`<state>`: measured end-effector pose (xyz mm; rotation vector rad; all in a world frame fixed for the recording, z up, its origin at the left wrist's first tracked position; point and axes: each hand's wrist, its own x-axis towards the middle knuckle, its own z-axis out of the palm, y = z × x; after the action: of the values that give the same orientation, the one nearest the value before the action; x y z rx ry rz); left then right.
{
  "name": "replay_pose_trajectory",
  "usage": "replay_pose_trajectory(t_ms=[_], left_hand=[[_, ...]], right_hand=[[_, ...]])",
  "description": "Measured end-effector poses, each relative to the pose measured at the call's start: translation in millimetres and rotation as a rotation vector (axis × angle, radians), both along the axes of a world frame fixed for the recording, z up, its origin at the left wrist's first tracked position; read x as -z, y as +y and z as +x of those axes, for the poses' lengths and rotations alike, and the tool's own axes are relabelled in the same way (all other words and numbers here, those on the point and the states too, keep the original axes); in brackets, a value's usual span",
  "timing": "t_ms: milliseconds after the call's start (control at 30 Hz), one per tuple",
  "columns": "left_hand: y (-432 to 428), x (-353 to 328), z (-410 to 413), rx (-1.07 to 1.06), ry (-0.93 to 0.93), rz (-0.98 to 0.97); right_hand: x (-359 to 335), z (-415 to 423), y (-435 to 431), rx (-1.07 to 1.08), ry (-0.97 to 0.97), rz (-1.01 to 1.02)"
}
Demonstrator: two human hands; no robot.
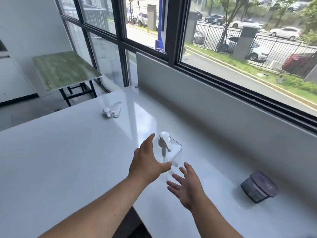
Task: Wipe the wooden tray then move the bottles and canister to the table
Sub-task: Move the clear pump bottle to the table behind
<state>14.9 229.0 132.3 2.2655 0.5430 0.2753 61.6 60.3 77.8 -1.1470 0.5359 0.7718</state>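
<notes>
- We see the clear pump bottle standing upright on the white table.
- Our left hand is spread wide, beside the bottle.
- Our right hand is spread wide too, holding nothing.
- The grey canister stands to the right, well apart.
- A crumpled tissue lies further away.

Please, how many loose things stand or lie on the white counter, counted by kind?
Clear pump bottle: 1
Grey canister with lid: 1
Crumpled white cloth: 1
Total: 3
</notes>
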Motion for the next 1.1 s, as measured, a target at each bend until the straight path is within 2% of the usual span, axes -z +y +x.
replay_pose_trajectory(t_ms=[200,400,633,833,1100], left_hand=[[154,2,-73,-0.168,0.002,-0.005],[308,17,-189,-0.421,0.011,0.036],[421,32,-315,-0.73,0.005,0.038],[471,56,-404,-0.907,0.05,0.046],[482,80,-437,-0.948,0.105,0.032]], right_hand=[[7,-53,163,-0.168,-0.005,-0.007],[14,-139,348,-0.462,0.016,0.011],[29,-235,501,-0.733,0.049,-0.002],[46,-308,577,-0.916,0.055,-0.035],[61,-338,604,-1.005,0.06,-0.073]])
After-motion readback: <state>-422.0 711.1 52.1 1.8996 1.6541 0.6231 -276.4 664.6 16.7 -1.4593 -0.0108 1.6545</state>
